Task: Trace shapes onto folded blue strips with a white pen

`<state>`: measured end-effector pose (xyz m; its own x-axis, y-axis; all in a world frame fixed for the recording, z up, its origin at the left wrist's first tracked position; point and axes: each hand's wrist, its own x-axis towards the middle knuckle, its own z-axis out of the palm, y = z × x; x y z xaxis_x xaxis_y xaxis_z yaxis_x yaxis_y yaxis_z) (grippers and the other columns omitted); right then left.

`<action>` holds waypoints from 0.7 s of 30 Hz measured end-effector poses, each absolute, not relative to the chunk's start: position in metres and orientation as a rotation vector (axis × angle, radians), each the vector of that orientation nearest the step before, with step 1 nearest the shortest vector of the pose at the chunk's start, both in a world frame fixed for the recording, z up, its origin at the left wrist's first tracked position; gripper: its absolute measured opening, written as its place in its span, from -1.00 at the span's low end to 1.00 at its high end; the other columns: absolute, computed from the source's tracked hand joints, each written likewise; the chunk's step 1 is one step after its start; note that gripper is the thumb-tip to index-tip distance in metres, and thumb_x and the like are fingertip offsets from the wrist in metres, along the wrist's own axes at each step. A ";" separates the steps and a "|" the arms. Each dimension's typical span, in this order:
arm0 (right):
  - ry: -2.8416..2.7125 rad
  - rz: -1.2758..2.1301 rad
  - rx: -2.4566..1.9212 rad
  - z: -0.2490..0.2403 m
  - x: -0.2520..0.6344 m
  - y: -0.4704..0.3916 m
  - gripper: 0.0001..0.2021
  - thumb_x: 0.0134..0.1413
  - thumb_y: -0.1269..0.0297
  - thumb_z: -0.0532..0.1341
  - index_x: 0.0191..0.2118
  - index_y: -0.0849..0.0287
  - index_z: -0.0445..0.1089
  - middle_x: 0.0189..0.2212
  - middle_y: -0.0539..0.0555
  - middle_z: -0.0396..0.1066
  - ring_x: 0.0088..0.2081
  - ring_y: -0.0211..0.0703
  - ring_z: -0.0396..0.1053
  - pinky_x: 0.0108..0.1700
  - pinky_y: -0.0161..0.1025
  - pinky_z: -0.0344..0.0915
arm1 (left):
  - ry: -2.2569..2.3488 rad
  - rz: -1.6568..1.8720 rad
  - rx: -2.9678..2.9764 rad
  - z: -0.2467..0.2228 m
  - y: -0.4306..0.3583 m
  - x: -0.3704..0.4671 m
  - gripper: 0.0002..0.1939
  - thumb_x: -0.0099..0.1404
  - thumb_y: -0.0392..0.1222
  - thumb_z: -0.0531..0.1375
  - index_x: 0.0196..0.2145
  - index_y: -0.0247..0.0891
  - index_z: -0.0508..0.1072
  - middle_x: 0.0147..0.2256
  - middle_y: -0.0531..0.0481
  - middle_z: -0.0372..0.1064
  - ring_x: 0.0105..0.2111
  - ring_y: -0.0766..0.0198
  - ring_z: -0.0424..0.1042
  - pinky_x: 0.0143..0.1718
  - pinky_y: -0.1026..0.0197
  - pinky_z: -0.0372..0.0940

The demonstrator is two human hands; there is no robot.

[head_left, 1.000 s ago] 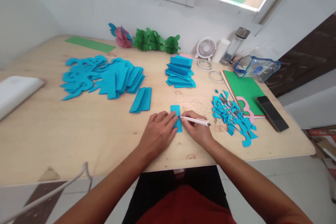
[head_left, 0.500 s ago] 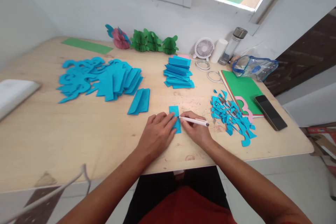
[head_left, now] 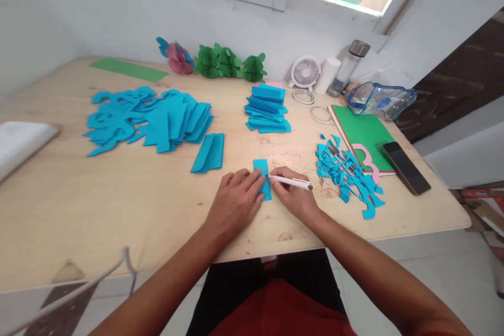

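Note:
A small blue paper piece (head_left: 260, 165) lies on the wooden table near its front edge. My left hand (head_left: 236, 199) rests on its left side, fingers laid over the paper and spread a little. In my right hand (head_left: 293, 195) is a white pen (head_left: 291, 181), gripped between the fingers, with its tip at the paper's right edge. Left of the paper lies a folded blue piece (head_left: 208, 153). Farther back is a stack of folded blue papers (head_left: 266, 108), and at the left a big heap of blue cut shapes (head_left: 118, 115).
Blue scraps (head_left: 346, 168) lie right of my hands, beside a green sheet (head_left: 368, 134), a pink cutout and a phone (head_left: 406, 167). Along the wall stand green paper figures (head_left: 228, 62), a small fan (head_left: 305, 72), a bottle (head_left: 348, 68) and a clear pouch (head_left: 381, 101).

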<state>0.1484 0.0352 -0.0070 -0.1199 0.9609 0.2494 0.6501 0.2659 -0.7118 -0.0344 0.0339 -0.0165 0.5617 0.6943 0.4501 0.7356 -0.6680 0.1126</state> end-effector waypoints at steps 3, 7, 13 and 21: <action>-1.839 0.578 -1.454 -0.006 0.148 0.034 -0.86 0.20 0.28 0.15 -0.30 0.07 0.47 -0.32 0.02 0.55 -0.30 -0.18 0.48 -0.21 -0.29 0.36 | -1.232 -0.710 -2.688 -0.017 0.034 -0.035 -0.68 0.39 -0.25 0.05 0.01 -0.33 0.48 0.05 -0.16 0.46 -0.05 -0.02 0.37 -0.07 -0.04 0.21; -1.828 0.603 -1.460 -0.006 0.148 0.033 -0.85 0.20 0.27 0.15 -0.29 0.08 0.47 -0.32 0.02 0.55 -0.31 -0.19 0.47 -0.22 -0.29 0.35 | -1.237 -0.703 -2.696 -0.017 0.034 -0.034 -0.68 0.38 -0.25 0.06 0.02 -0.33 0.48 0.05 -0.17 0.46 -0.04 -0.04 0.38 -0.07 -0.05 0.22; -1.816 0.637 -1.465 -0.008 0.148 0.034 -0.85 0.20 0.26 0.15 -0.28 0.08 0.47 -0.32 0.01 0.55 -0.32 -0.19 0.47 -0.23 -0.29 0.35 | -1.255 -0.682 -2.704 -0.016 0.033 -0.035 -0.67 0.38 -0.25 0.06 0.03 -0.30 0.48 0.05 -0.16 0.46 -0.02 -0.04 0.38 -0.06 -0.06 0.22; -1.822 0.613 -1.467 -0.008 0.148 0.034 -0.86 0.21 0.26 0.15 -0.29 0.07 0.47 -0.31 0.02 0.55 -0.30 -0.18 0.48 -0.19 -0.28 0.36 | -1.252 -0.680 -2.699 -0.016 0.034 -0.035 -0.67 0.39 -0.24 0.05 0.02 -0.31 0.48 0.05 -0.15 0.47 -0.03 -0.03 0.37 -0.05 -0.05 0.21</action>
<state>0.1476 0.0344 -0.0080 -0.1056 0.9676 0.2293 0.6320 0.2434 -0.7358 -0.0353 0.0342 -0.0165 0.5648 0.7043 0.4301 0.7443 -0.6598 0.1031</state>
